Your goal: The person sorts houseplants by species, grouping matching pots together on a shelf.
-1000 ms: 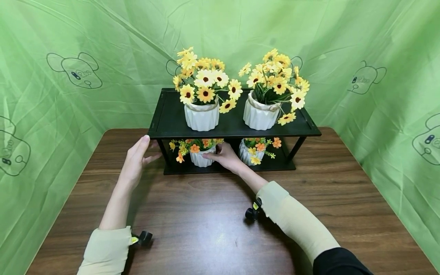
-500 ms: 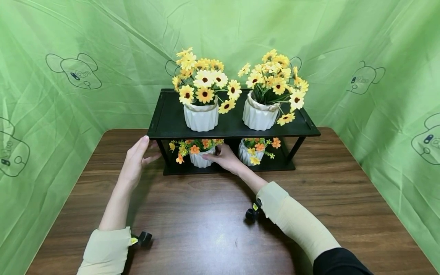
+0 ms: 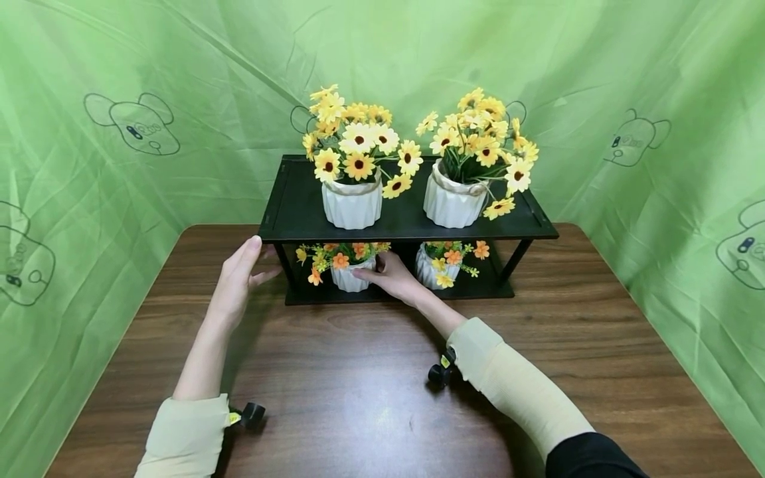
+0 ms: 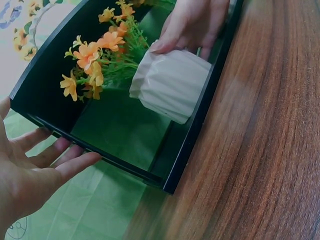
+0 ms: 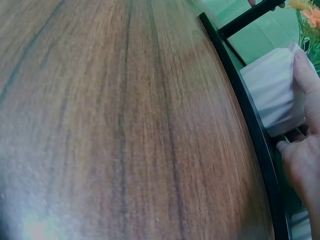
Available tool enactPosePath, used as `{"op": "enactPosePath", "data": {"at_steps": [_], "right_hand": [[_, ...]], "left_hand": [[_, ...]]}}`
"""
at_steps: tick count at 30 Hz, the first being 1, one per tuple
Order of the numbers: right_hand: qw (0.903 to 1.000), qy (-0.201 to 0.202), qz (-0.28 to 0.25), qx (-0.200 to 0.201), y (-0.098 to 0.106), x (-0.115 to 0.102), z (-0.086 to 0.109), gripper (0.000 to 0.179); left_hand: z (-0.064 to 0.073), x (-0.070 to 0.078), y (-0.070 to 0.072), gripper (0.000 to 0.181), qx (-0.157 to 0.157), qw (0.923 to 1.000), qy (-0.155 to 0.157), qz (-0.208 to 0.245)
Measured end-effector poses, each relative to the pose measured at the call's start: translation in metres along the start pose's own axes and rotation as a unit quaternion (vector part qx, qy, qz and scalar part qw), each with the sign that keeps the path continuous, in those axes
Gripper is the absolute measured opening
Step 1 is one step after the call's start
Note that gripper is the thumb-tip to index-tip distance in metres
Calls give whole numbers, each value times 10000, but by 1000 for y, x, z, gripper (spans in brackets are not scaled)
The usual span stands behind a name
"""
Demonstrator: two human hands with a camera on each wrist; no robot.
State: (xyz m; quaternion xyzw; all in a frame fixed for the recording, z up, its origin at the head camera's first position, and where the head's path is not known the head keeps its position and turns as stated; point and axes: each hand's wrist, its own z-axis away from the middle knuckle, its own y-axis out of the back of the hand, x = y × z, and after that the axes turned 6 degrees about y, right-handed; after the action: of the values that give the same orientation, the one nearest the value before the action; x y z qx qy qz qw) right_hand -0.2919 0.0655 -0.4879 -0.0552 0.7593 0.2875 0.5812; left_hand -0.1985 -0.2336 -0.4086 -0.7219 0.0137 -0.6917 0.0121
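Note:
A black two-tier shelf stands on the table. On its lower board, at the left, is a white ribbed flowerpot with orange and yellow flowers. My right hand reaches in from the right and grips this pot, thumb on the near side at the rim; the other fingers are partly hidden behind it. The pot's base sits at the lower board in the left wrist view. My left hand touches the shelf's left end, thumb at the top board's front corner and fingers extended along the end frame.
A second white pot with orange and yellow flowers stands at the right on the lower board. Two white pots of yellow daisies stand on the top board. Green cloth surrounds the wooden table.

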Motion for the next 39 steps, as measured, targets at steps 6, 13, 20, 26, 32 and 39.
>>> {"op": "enactPosePath", "data": {"at_steps": [6, 13, 20, 26, 32, 39], "right_hand": [[9999, -145, 31, 17, -1, 0, 2, 34], [9985, -454, 311, 18, 0, -3, 8, 51], [9994, -166, 288, -128, 1, -8, 16, 83], [9974, -323, 593, -246, 5, -8, 28, 94], [9959, -246, 736, -475, 10, -11, 40, 97], [9926, -86, 983, -702, 19, -13, 54, 95]], "left_hand": [[0, 0, 0, 45, 59, 9999, 3, -141], [-1, 1, 0, 50, 25, 9997, 53, -242], [0, 4, 2, 51, 4, 9994, -11, -345], [1, 5, 3, 56, 1, 9991, 79, -410], [1, 7, 6, 58, -128, 9978, 73, -653], [4, 12, 10, 69, -152, 9872, 363, -1545]]}}
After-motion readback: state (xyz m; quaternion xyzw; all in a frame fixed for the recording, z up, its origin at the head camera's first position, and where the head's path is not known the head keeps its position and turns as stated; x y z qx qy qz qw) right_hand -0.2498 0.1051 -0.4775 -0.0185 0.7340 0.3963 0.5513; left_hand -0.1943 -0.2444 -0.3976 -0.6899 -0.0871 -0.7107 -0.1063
